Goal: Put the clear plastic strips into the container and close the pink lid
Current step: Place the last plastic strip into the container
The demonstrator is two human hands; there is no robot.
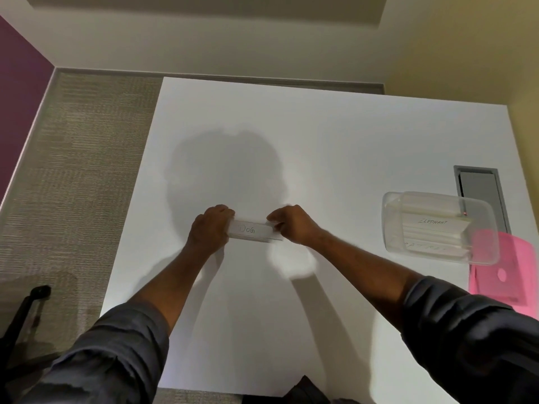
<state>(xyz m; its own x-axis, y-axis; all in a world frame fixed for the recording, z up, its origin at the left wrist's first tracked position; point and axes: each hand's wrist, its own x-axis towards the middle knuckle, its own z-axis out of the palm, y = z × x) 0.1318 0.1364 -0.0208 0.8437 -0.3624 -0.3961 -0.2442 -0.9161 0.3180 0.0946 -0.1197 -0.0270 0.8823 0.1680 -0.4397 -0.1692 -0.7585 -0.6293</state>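
At the centre of the white worktop [335,135], seen from the head camera, a clear plastic strip [253,231] with a card reading "DOG" lies crosswise between two hands. The left hand [210,228] is clamped on its left end, fingers curled over the edge; the right hand [293,224] is clamped on its right end, thumb and fingers pinching it. Whether the strip rests on the worktop or sits just above it cannot be told. Towards 3 o'clock from the hands, well apart, stands the clear container [437,227], open, with more strips [434,231] inside, one labelled "ELEPHANT". The pink lid [507,266] lies at the container's 5 o'clock corner, partly beneath it. A grey recessed hatch [478,191] sits in the worktop behind the container. Dark sleeves [466,330] cover both forearms from the elbow.
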